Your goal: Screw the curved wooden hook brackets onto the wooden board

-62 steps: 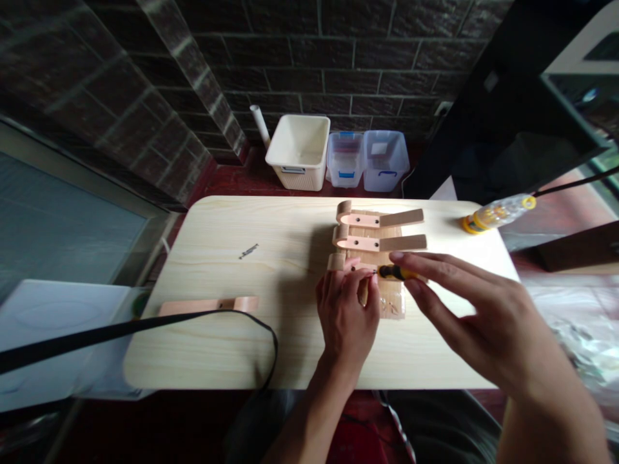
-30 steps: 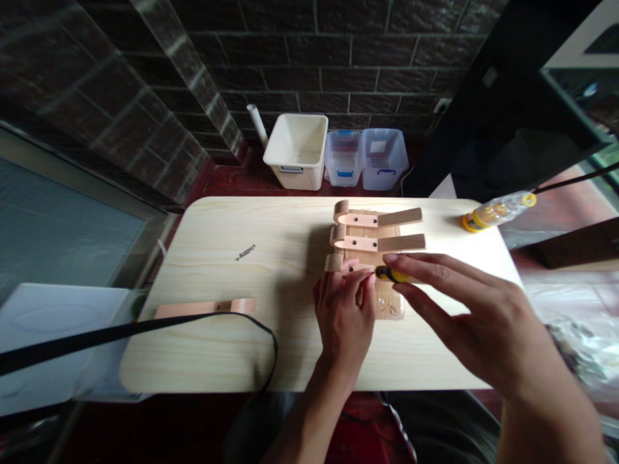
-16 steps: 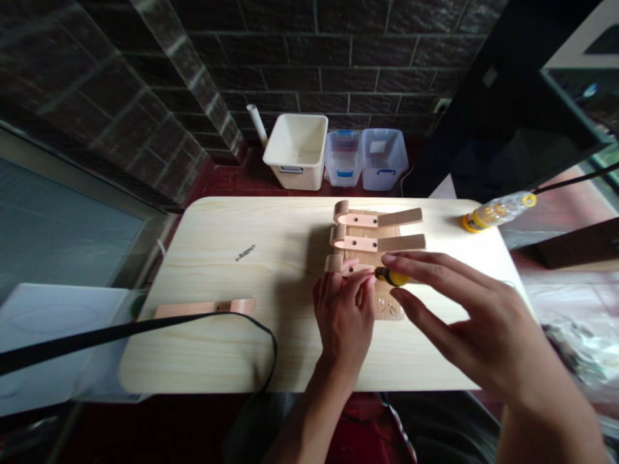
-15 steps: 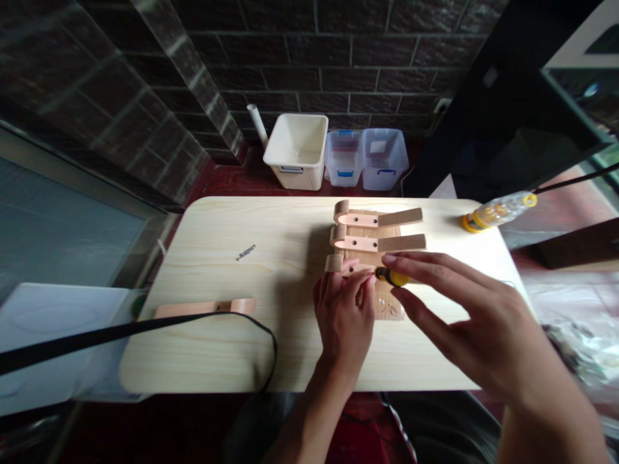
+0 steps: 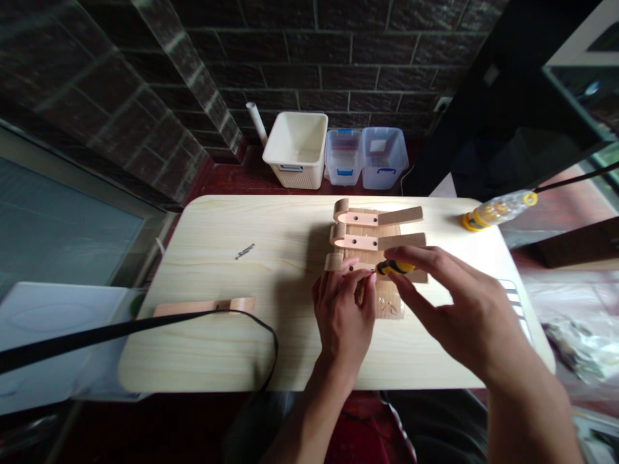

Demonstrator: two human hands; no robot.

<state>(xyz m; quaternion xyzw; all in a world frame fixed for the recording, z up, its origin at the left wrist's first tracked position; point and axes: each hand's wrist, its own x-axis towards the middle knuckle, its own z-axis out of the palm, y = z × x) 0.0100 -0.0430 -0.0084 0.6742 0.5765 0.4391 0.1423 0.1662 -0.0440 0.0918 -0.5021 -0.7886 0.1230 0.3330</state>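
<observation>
My right hand point(image 5: 464, 303) pinches the yellow-and-black handle of a small screwdriver point(image 5: 395, 267) between thumb and fingers. The screwdriver lies nearly level, its tip pointing left to the nearest wooden hook point(image 5: 333, 261). My left hand point(image 5: 344, 316) is closed on that hook, thumb and forefinger pinched together right at the screwdriver's tip. What sits between those fingertips is too small to make out. Beyond are two more wooden hooks point(image 5: 365, 219), each showing two dark holes or screw heads. All three lie across a wooden board point(image 5: 394, 308), with small bits near its close end.
A loose wooden hook point(image 5: 193, 307) and several dark screws point(image 5: 245, 251) lie on the left of the table point(image 5: 217, 361). A yellow-capped clear bottle-shaped container point(image 5: 498, 209) is at the far right. Bins point(image 5: 294, 148) stand behind. A black strap point(image 5: 145, 325) crosses the left side.
My right fingers have closed in further round the screwdriver handle, and the hand has drawn slightly left and up. My left hand has stayed nearly still on the hook.
</observation>
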